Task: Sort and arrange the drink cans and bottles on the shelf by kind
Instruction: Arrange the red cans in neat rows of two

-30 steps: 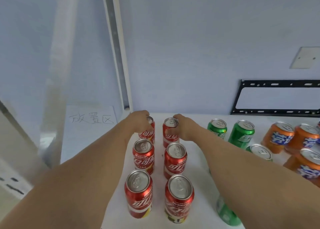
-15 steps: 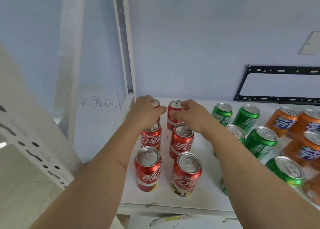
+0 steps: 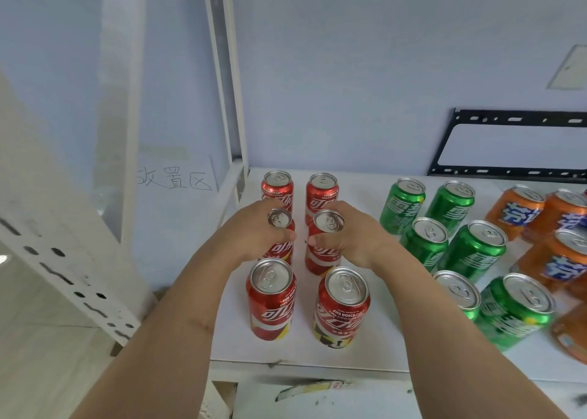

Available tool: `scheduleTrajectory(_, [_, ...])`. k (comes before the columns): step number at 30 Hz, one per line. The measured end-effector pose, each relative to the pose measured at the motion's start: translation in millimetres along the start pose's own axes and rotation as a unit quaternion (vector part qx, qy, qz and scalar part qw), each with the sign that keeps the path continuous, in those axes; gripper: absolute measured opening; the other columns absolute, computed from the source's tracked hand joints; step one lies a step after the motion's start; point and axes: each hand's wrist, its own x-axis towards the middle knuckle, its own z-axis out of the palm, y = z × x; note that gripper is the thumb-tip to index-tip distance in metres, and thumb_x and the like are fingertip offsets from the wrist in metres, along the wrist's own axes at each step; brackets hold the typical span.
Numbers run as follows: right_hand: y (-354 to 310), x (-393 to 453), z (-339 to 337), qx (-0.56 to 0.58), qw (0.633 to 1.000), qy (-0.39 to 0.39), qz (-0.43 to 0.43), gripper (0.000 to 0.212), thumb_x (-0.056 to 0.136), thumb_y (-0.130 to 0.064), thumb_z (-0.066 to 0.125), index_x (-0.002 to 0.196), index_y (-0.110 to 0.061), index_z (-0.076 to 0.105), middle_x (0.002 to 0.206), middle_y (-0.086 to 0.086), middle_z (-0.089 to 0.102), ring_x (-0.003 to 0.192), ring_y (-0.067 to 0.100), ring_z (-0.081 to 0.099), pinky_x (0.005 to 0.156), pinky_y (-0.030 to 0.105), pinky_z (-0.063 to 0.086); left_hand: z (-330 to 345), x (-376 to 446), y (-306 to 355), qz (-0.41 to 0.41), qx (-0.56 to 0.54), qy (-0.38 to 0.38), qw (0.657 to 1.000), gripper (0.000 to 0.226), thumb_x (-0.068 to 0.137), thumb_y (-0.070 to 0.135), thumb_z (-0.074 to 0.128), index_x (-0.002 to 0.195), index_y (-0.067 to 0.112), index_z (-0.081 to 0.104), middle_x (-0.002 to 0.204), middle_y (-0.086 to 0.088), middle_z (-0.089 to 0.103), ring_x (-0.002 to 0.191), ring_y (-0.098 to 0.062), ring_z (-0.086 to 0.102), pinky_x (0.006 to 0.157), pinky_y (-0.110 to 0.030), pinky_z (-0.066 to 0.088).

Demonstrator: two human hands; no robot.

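Several red cola cans stand in two columns on the white shelf [image 3: 374,352]. My left hand [image 3: 254,231] grips the middle-left red can [image 3: 279,220], and my right hand [image 3: 352,234] grips the middle-right red can [image 3: 327,225]. Behind them stand two back red cans [image 3: 277,187] [image 3: 322,190], free of my hands. Two front red cans [image 3: 271,298] [image 3: 342,306] stand near the shelf's front edge. Right of the red ones stand several green cans [image 3: 473,247], and orange cans [image 3: 514,210] fill the far right.
A white shelf upright [image 3: 228,101] rises at the back left corner. A paper sign with handwriting [image 3: 174,177] hangs left of it. A black metal bracket [image 3: 508,145] is fixed to the wall behind the green and orange cans. A perforated white rail [image 3: 63,275] slants at left.
Both hands drew back from the two rear red cans to the middle pair and now grip those. The view pulled back, showing the shelf's front edge.
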Motion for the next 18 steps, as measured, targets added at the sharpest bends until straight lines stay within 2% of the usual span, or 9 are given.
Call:
scheduleTrajectory(2, [0, 0, 0, 0.008, 1.000, -0.005, -0.001, 0.072, 0.077, -0.041, 0.080, 0.139, -0.028, 0.043, 0.126, -0.004, 0.058, 0.105, 0.013, 0.053, 0.086, 0.027, 0.041, 0, 1, -1, 0.001, -0.013, -0.001, 1.000, 0.064, 0.083, 0.033, 0.077, 0.140, 0.031, 0.048, 0.139, 0.000, 0.057, 0.118, -0.023, 0.059, 0.098, -0.039, 0.049])
scheduleTrajectory(5, [5, -10, 2, 0.061, 0.998, 0.022, 0.011, 0.083, 0.079, -0.049, 0.076, 0.147, -0.027, 0.032, 0.142, -0.003, 0.050, 0.117, 0.015, 0.052, 0.093, 0.028, 0.041, 6, -6, -6, 0.001, -0.076, 0.021, 0.997, 0.067, 0.084, 0.035, 0.076, 0.143, 0.030, 0.044, 0.144, 0.003, 0.051, 0.121, -0.021, 0.057, 0.095, -0.035, 0.049])
scheduleTrajectory(8, [8, -37, 6, 0.088, 0.988, 0.127, 0.010, 0.084, 0.081, -0.064, 0.064, 0.150, -0.030, 0.029, 0.151, -0.009, 0.040, 0.133, 0.011, 0.043, 0.104, 0.033, 0.038, 15, -28, -10, -0.013, -0.102, 0.148, 0.984, 0.063, 0.090, 0.050, 0.065, 0.145, 0.033, 0.040, 0.152, 0.007, 0.039, 0.133, -0.019, 0.047, 0.099, -0.036, 0.042])
scheduleTrajectory(10, [10, -61, 12, 0.129, 0.974, 0.183, -0.011, 0.075, 0.081, -0.065, 0.060, 0.145, -0.030, 0.039, 0.143, -0.012, 0.047, 0.128, 0.004, 0.047, 0.103, 0.029, 0.040, 21, -48, -16, 0.000, -0.121, 0.214, 0.969, 0.051, 0.092, 0.056, 0.057, 0.137, 0.037, 0.045, 0.147, 0.010, 0.044, 0.129, -0.013, 0.048, 0.100, -0.036, 0.042])
scheduleTrajectory(11, [13, -74, 15, 0.155, 0.968, 0.194, -0.022, 0.070, 0.081, -0.064, 0.060, 0.140, -0.030, 0.045, 0.138, -0.014, 0.052, 0.122, -0.001, 0.050, 0.098, 0.024, 0.042, 25, -59, -18, 0.015, -0.147, 0.219, 0.964, 0.042, 0.092, 0.056, 0.056, 0.130, 0.041, 0.048, 0.140, 0.013, 0.049, 0.122, -0.008, 0.051, 0.096, -0.032, 0.044])
scheduleTrajectory(13, [19, -96, 25, 0.188, 0.964, 0.184, -0.037, 0.068, 0.075, -0.070, 0.063, 0.131, -0.032, 0.052, 0.127, -0.019, 0.059, 0.110, -0.009, 0.056, 0.090, 0.017, 0.045, 36, -78, -26, 0.041, -0.184, 0.192, 0.963, 0.033, 0.092, 0.054, 0.056, 0.122, 0.044, 0.050, 0.124, 0.020, 0.056, 0.109, 0.000, 0.055, 0.087, -0.024, 0.047])
scheduleTrajectory(15, [29, -111, 37, 0.202, 0.966, 0.158, -0.030, 0.068, 0.067, -0.068, 0.072, 0.124, -0.037, 0.051, 0.117, -0.023, 0.061, 0.101, -0.014, 0.057, 0.086, 0.015, 0.047, 46, -93, -34, 0.041, -0.217, 0.138, 0.966, 0.046, 0.086, 0.055, 0.059, 0.128, 0.039, 0.049, 0.117, 0.024, 0.056, 0.104, 0.003, 0.058, 0.080, -0.016, 0.046])
scheduleTrajectory(18, [47, -122, 58, 0.201, 0.970, 0.134, 0.001, 0.072, 0.069, -0.035, 0.087, 0.124, -0.039, 0.041, 0.112, -0.024, 0.058, 0.089, -0.021, 0.057, 0.071, 0.005, 0.047, 59, -104, -41, 0.038, -0.249, 0.095, 0.963, 0.064, 0.069, 0.053, 0.069, 0.128, 0.038, 0.046, 0.115, 0.024, 0.058, 0.098, 0.013, 0.059, 0.076, -0.009, 0.048])
